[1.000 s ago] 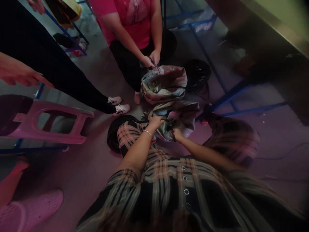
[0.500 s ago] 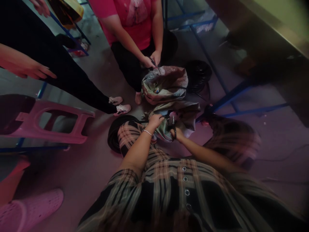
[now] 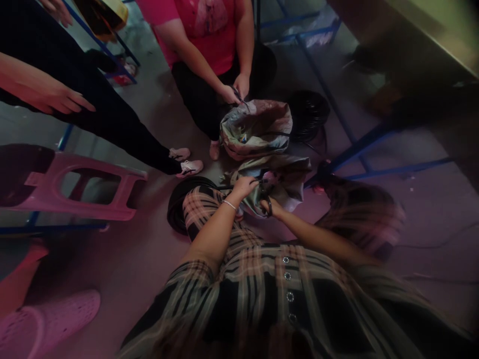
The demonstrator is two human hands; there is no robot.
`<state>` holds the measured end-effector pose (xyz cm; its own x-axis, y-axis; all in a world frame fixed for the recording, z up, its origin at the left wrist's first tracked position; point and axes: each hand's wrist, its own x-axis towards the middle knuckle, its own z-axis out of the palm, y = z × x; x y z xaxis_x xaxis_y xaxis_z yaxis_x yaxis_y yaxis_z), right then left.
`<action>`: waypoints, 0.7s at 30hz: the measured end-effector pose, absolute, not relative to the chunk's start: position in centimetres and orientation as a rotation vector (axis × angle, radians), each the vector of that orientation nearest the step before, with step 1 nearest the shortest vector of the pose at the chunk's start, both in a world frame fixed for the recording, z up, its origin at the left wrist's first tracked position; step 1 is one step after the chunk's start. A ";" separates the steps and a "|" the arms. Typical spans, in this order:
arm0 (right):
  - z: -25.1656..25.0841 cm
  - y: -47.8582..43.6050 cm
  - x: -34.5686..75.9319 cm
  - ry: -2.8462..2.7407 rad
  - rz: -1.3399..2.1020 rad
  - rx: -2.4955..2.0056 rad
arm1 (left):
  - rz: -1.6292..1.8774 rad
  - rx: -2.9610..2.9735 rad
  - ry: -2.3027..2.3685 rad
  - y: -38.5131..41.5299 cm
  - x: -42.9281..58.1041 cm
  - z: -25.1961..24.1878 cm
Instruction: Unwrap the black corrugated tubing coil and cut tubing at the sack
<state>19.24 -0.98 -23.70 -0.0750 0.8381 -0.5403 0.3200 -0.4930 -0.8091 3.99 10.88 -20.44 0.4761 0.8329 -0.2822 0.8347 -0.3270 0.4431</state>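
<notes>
The left hand (image 3: 243, 188) clamps a grey-green cloth bag (image 3: 288, 182), the right hand (image 3: 272, 207) grips black-handled scissors (image 3: 267, 206) just beside it.

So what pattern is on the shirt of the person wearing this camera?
A tan and black plaid shirt, best seen in the head view.

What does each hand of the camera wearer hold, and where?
Left hand pinches the edge of crumpled grey-green fabric; right hand seems to grip dark scissors by their finger loops.
</notes>
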 end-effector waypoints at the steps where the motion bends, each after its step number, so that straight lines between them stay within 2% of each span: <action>1: -23.6 -0.9 19.3 -1.254 1.579 -1.775 | -0.006 2.196 1.372 10.8 4.0 -20.4; 10: -23.9 -0.8 19.5 -1.325 1.558 -1.770 | -0.034 2.233 1.343 10.5 4.4 -20.5; 21: -21.9 -0.9 18.7 -1.050 1.648 -1.865 | -0.048 2.232 1.332 10.4 4.4 -20.6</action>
